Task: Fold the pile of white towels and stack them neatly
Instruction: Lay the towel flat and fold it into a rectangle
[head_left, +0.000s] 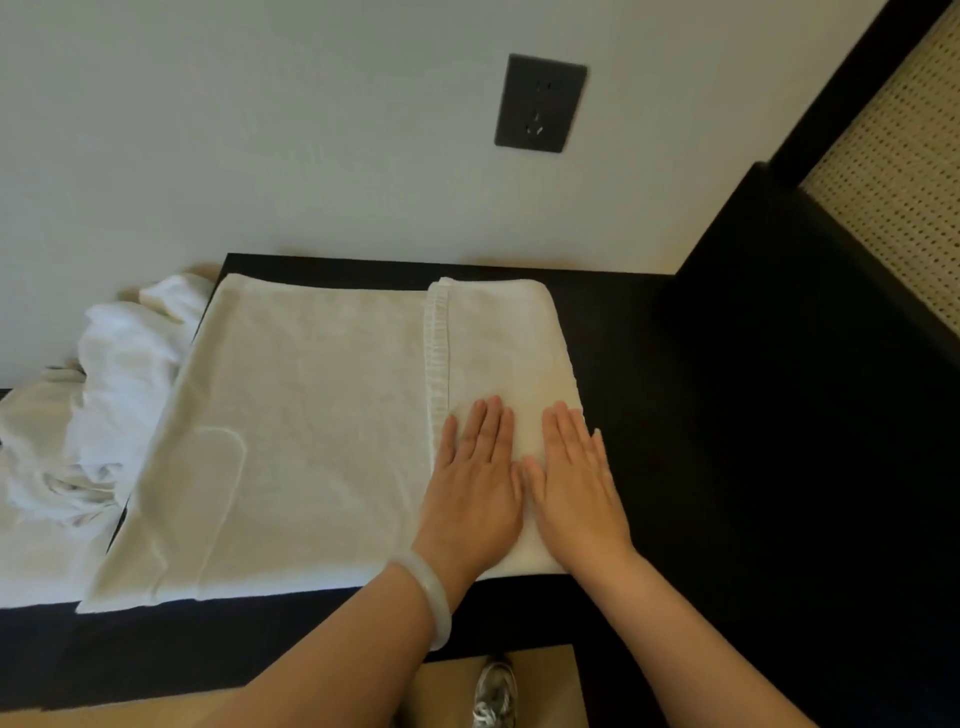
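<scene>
The left hand (475, 467) and right hand (574, 470) press flat, fingers straight, on the folded flap of a white towel (311, 415) on the black worktop (649, 415). More crumpled towels (119, 364) lie at the frame's left.

White towel (311, 415) on black table (675, 415); dark grey socket (540, 103), cream wall (260, 130).

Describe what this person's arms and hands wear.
Both forearms are bare, no sleeves in view. At the wrist of the left hand sits a smooth, pale, translucent bangle. The right hand has no bracelet; no rings or gloves show on either.
</scene>
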